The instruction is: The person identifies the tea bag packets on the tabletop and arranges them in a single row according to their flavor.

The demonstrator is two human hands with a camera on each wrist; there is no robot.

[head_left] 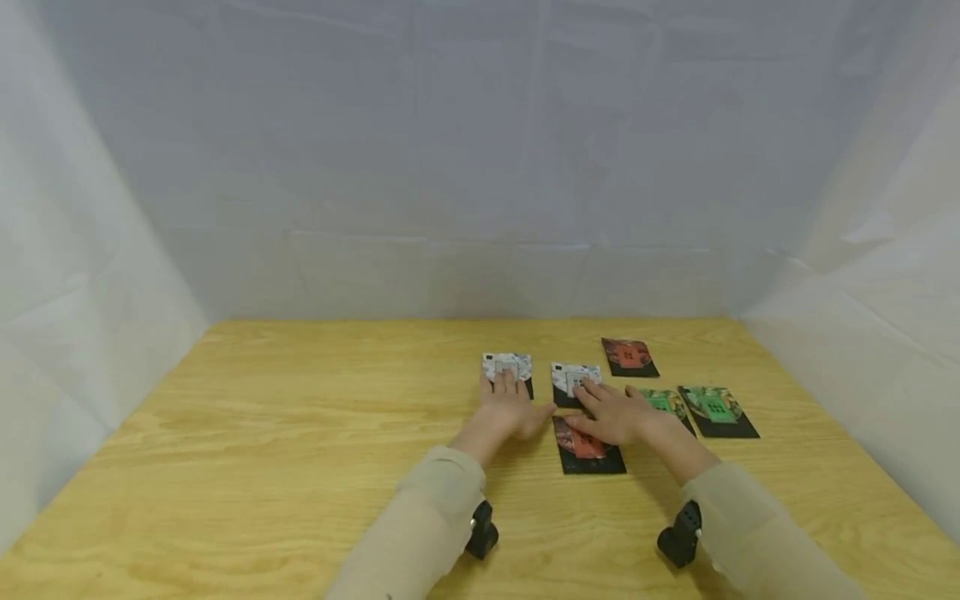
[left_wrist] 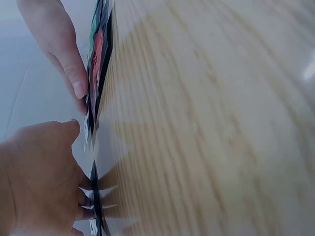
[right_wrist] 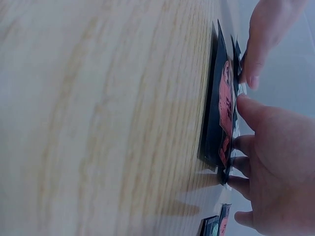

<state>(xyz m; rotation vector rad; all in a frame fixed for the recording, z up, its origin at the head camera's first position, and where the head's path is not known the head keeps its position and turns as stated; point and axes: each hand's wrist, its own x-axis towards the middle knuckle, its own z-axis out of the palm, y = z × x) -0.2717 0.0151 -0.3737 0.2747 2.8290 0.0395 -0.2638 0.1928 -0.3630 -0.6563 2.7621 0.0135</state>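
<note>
My left hand (head_left: 508, 410) lies palm down, its straight fingers resting on a flat black packet with a white and grey pattern (head_left: 491, 363). To its right is a second white-patterned packet (head_left: 562, 379), where the extended fingertips of my right hand (head_left: 615, 414) touch the surface. Under and in front of that hand lies a red and black packet (head_left: 592, 461), partly covered. In the right wrist view, this red packet (right_wrist: 225, 108) lies flat beside the fingers. The fingers hide parts of both white-patterned packets.
Two green and black packets, one partly behind the right hand (head_left: 667, 402) and one farther right (head_left: 722, 412), lie side by side. Another red packet (head_left: 630, 357) is behind them. White sheeting (head_left: 480, 167) encloses the wooden table (head_left: 262, 433) at the back and sides.
</note>
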